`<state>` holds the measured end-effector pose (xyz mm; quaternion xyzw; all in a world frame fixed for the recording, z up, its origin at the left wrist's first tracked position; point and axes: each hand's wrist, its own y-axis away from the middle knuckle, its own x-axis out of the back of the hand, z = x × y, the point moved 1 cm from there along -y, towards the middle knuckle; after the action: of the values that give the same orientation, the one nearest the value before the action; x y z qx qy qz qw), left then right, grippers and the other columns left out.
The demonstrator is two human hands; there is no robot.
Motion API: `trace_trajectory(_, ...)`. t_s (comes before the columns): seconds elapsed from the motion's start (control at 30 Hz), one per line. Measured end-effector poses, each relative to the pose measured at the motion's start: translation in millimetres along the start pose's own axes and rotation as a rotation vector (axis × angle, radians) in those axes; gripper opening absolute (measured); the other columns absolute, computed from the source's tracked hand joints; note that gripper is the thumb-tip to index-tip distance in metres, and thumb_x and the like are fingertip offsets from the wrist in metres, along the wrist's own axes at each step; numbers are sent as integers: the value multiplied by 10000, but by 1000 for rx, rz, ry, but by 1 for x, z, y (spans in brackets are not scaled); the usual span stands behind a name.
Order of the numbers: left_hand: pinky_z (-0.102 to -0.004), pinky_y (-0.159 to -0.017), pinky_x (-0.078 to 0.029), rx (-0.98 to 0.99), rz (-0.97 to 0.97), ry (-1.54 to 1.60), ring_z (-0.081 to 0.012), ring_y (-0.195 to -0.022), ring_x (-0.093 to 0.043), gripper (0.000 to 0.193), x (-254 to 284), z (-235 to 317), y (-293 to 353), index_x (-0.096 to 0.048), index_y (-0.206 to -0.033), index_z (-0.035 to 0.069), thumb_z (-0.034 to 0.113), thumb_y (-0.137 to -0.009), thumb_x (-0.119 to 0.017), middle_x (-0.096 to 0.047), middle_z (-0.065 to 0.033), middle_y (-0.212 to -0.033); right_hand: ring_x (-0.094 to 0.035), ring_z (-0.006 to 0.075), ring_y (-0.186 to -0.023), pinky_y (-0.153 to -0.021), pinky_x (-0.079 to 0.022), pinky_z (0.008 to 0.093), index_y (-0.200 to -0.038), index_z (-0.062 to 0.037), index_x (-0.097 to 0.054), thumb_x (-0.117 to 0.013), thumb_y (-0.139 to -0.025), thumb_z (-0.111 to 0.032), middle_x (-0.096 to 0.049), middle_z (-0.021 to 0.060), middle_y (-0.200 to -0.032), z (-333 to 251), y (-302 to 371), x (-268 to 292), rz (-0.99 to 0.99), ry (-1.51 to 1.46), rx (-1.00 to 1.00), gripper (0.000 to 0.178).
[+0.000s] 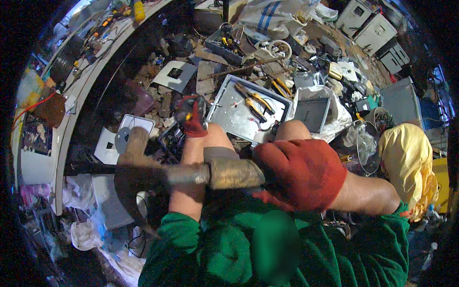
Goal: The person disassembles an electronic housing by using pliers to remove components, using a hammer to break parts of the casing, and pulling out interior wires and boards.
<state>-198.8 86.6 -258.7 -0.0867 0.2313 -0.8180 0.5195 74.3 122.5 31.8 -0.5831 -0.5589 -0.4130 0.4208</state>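
My right hand (301,174), in a red glove, grips the wooden handle (235,174) of a hammer across my lap. The hammer's dark, broad head (138,184) points left and is smeared by motion. Beyond it my left hand (192,115), in a red glove with dark fingers, is closed beside my knee. A dark bit with some yellow shows at its fingers, too small to name. Right of that hand lies a shallow grey tray (224,119) with pliers (260,103) with yellow-and-black handles inside. More yellow-handled pliers (281,88) rest at its far edge.
A grey box (311,115) in a white sack stands right of the tray. White panels (176,75) and mixed scrap cover the ground ahead. A yellow cloth bundle (406,162) sits at the right, a long pale ledge (86,91) runs along the left, and white cases (373,33) stand far right.
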Motion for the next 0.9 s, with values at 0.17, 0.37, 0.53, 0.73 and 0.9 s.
trace_trajectory(0.17, -340, -755, -523, 135, 42, 300, -198, -835, -626, 178, 20, 3, -16, -608, -1051, 73, 158, -896, -625, -637, -46, -952, -627, 382, -717, -584, -497, 444, -1092, -29, -539, -703, -754, -417, -618, 176, -812, 16, 17, -30, -49, -119, -35, 540)
trace_trajectory(0.37, -344, -749, -526, 156, 55, 420, -198, -831, -624, 180, 28, 8, -13, -603, -1059, 76, 156, -899, -619, -632, -50, -960, -637, 398, -758, -630, -517, 449, -1092, -30, -540, -692, -778, -389, -637, 205, -826, 33, 25, -58, -36, -223, -150, 501)
trace_trajectory(0.53, -347, -744, -528, 141, 75, 377, -199, -828, -622, 182, 33, 2, -6, -598, -1065, 78, 154, -901, -613, -628, -53, -967, -637, 401, -766, -632, -511, 460, -1111, -28, -522, -682, -785, -395, -636, 201, -843, 36, 26, -63, -35, -215, -158, 517)
trace_trajectory(0.73, -350, -738, -531, 146, 108, 381, -199, -824, -620, 184, 33, -10, -13, -593, -1073, 82, 152, -904, -607, -624, -57, -976, -633, 400, -771, -633, -500, 473, -1117, -21, -515, -676, -793, -400, -628, 201, -859, 31, 22, -66, -95, -208, -196, 524)
trace_trajectory(0.9, -362, -763, -519, 170, 69, 666, -204, -841, -616, 190, 52, -2, -20, -588, -1071, 69, 169, -909, -580, -622, -71, -977, -621, 423, -768, -667, -499, 473, -1171, -21, -516, -681, -778, -410, -635, 220, -883, 32, 32, -72, -113, -194, -188, 577)
